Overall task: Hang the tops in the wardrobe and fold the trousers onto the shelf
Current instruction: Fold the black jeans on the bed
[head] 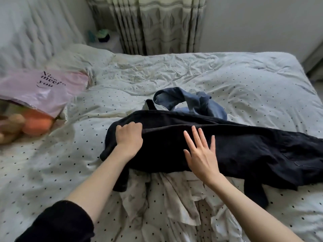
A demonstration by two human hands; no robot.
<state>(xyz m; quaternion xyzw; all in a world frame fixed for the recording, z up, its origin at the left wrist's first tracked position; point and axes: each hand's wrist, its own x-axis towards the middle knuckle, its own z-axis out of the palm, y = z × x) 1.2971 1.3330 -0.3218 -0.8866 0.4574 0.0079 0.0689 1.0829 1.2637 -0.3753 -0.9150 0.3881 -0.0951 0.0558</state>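
Lying across the bed (227, 75) toward three o'clock, the dark trousers (227, 149) look soft and floppy, left hand (129, 137) bunching their nine-o'clock end, right hand (201, 154) spread flat on top; best taken by the waistband.

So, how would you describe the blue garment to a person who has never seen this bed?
Look at the wide bed with the white dotted sheet. Near its middle lies a long black pair of trousers, under both hands. Just behind it, toward the curtain, sits the crumpled blue denim garment, the only blue cloth among the black and white ones.
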